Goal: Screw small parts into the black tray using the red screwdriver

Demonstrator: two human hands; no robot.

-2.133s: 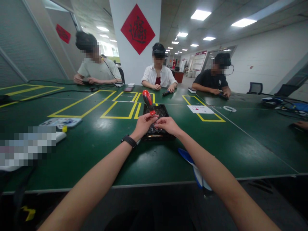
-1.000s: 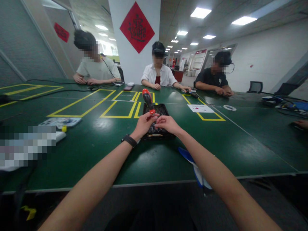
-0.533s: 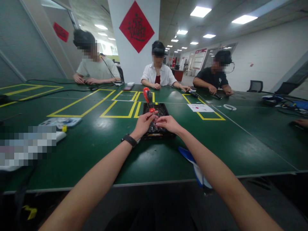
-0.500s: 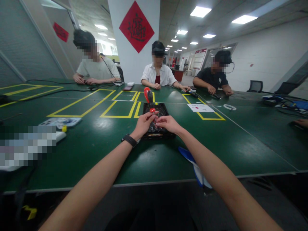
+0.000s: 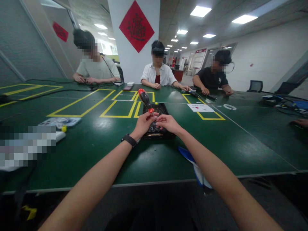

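Observation:
A screwdriver (image 5: 146, 101) with a red and black handle leans to the left, handle up, over a black case (image 5: 165, 136). My left hand (image 5: 142, 124), with a dark band on its wrist, pinches the screwdriver just below the handle. Close beside it, the fingers of my right hand (image 5: 170, 123) are pinched together near the lower end of the shaft. What they hold, if anything, is too small to make out. Small shiny bits show inside the case, whose middle is partly hidden by my fingers.
A blue and white object (image 5: 197, 173) lies at the front edge of the green table (image 5: 154, 166), under my right forearm. A paper sheet (image 5: 200, 108) and a white ring (image 5: 229, 107) lie to the right. Three people sit opposite; part of another hand (image 5: 302, 123) shows far right.
The screwdriver has tilted further left, its handle lower. My right fingertips have shifted slightly. Across the table, the person at right has moved a hand and the dark item beside it.

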